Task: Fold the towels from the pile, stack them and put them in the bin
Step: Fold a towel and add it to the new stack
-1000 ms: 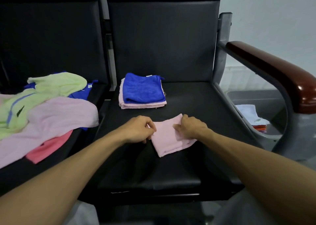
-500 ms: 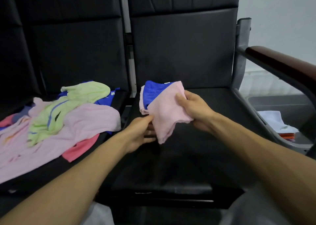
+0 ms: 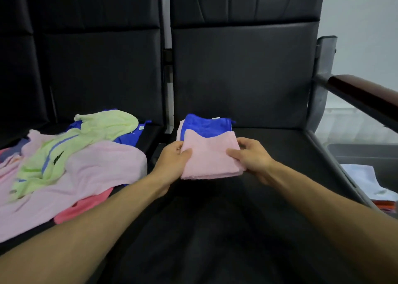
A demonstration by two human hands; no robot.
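A folded pink towel [image 3: 210, 156] hangs flat between both hands, just above the black seat [image 3: 269, 176]. My left hand [image 3: 172, 163] grips its left edge, thumb on top. On the other side, my right hand [image 3: 251, 156] grips the right edge the same way. Directly behind the towel lies a small stack: a folded blue towel [image 3: 204, 126] on top of a pink one [image 3: 180, 130]. The unfolded pile [image 3: 75, 154] of pink, light green, blue and coral towels covers the seat to the left.
A grey bin [image 3: 361, 152] stands low at the right, beyond the seat edge, with a white towel [image 3: 361, 176] and an orange one inside. A dark wooden armrest [image 3: 364, 96] juts out above it. Black seat backs close off the rear.
The pink towel was lifted off the seat front and carried back toward the stack. It was dangling from my right hand; both hands now hold it flat by its edges.
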